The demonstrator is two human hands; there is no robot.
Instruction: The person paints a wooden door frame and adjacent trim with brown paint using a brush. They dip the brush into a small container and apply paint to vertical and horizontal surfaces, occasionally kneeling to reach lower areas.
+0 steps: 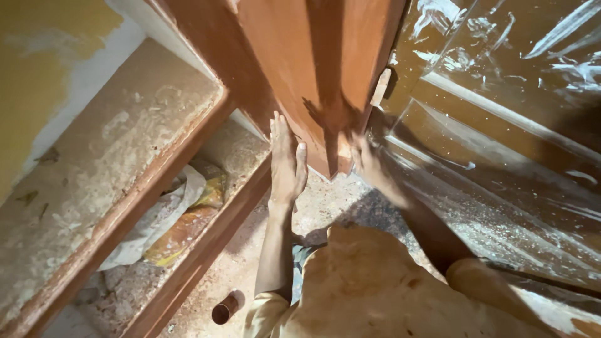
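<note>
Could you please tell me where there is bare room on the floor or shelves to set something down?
The dusty floor between the left hand and the small brown tube is bare. The lower shelf is crowded with crumpled white and yellow bags.

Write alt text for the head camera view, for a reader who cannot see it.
Seen from above, a person's left hand presses flat against a reddish-brown wooden door, while the blurred right hand touches its lower edge. Clear plastic sheet hangs at the right; crumpled bags lie under dusty wooden shelves at the left.
</note>
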